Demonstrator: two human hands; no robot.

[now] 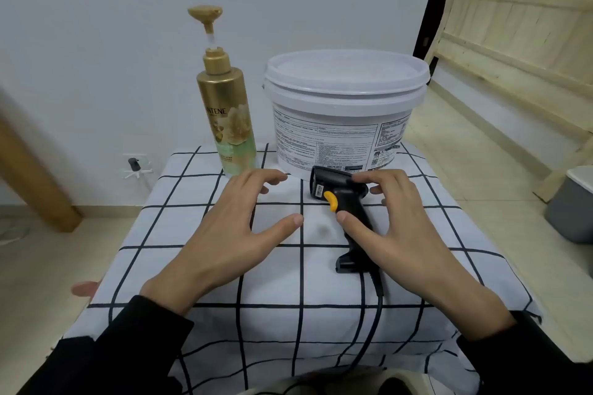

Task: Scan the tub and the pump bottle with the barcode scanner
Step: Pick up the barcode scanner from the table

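Note:
A white lidded tub (343, 112) with a printed label stands at the far side of the table. Left of it a gold and green pump bottle (229, 119) stands upright. A black barcode scanner (345, 212) with a yellow trigger lies on its side in front of the tub, its cable running toward me. My right hand (394, 228) hovers over the scanner with spread fingers, thumb against the handle and fingertips at the head, not closed around it. My left hand (234, 228) is held open above the cloth, left of the scanner, holding nothing.
The small table wears a white cloth with a black grid (276, 285). A pale wooden frame (513, 42) leans at the right, with a grey bin (571, 202) beneath it. A brown wooden post (35, 176) stands on the left. Floor surrounds the table.

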